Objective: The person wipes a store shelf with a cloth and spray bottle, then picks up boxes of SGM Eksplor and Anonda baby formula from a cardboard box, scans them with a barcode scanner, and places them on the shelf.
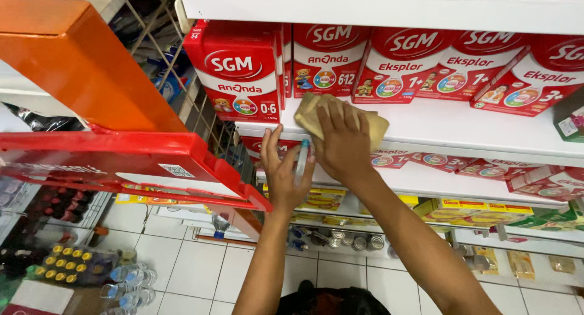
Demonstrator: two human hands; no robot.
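I see my right hand (344, 138) lying flat, fingers spread, pressed down on a tan cloth (316, 113) that sits at the front edge of the white shelf (462, 129). The hand is not closed around the cloth; the palm and fingers simply rest on top of it, and the cloth's folded corners stick out to the left and right of my hand. My left hand (283, 172) is just below that same front edge, fingers curled up toward it, and it grips a slim, pale tube-like object (301, 163) that stands roughly upright between thumb and fingers; I cannot tell exactly what that object is.

Behind the cloth, toward the back of the shelf, stands a row of red boxes (243, 69) with white panels, the leftmost one turned at an angle near the shelf's left end. More red boxes (486, 168) lie on the shelf beneath, and yellow packets (468, 208) fill the one lower still. To the left, an orange and red display unit (121, 157) juts in near my left wrist. Down at the floor's lower left corner, plastic bottles (125, 287) stand on white tiles (194, 272).
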